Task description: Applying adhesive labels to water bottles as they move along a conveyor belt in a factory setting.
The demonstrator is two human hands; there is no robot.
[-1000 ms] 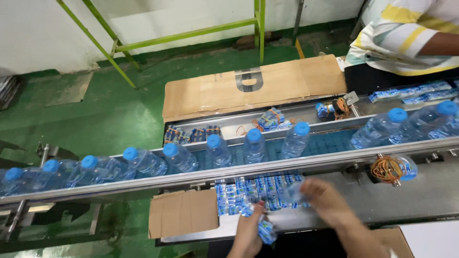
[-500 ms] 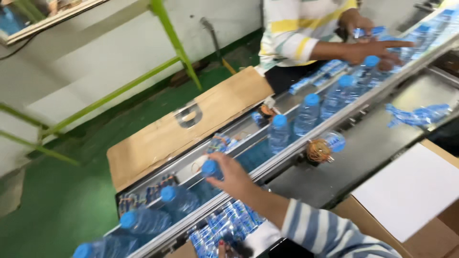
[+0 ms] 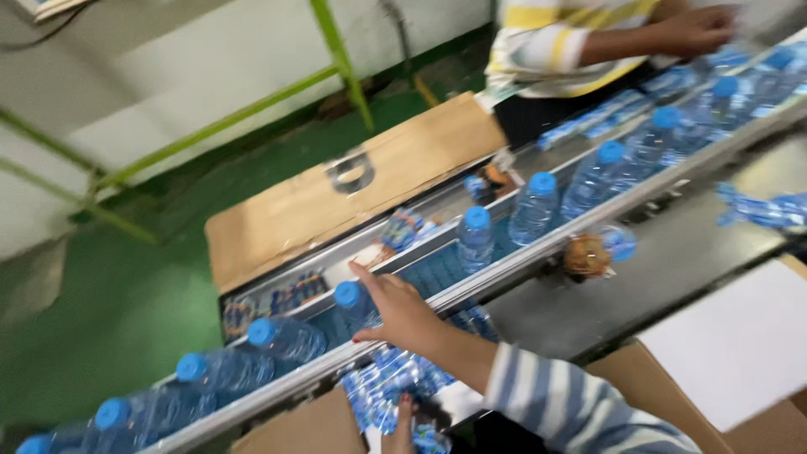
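Clear water bottles with blue caps stand in a row on a conveyor (image 3: pixel 538 252) that runs from lower left to upper right. My right hand (image 3: pixel 399 313), in a striped sleeve, reaches across the near rail with its fingers spread and flat. Its fingertips are beside one bottle (image 3: pixel 351 301), touching or nearly touching it below the cap. My left hand (image 3: pixel 403 420) is only partly in view at the bottom edge. It rests on a pile of blue label sleeves (image 3: pixel 387 382) below the rail, and its grip is hidden.
A co-worker in a yellow-striped shirt (image 3: pixel 555 34) stands across the line, one hand (image 3: pixel 698 29) over the far bottles. A flat cardboard sheet (image 3: pixel 336 185) lies beyond the conveyor. Beside me are an open carton (image 3: pixel 740 353), a tape roll (image 3: pixel 587 255) and more labels (image 3: pixel 761 210).
The view has swung left to right along the line. My right hand rose from the label pile to the conveyor and now sits beside a bottle that has travelled further along.
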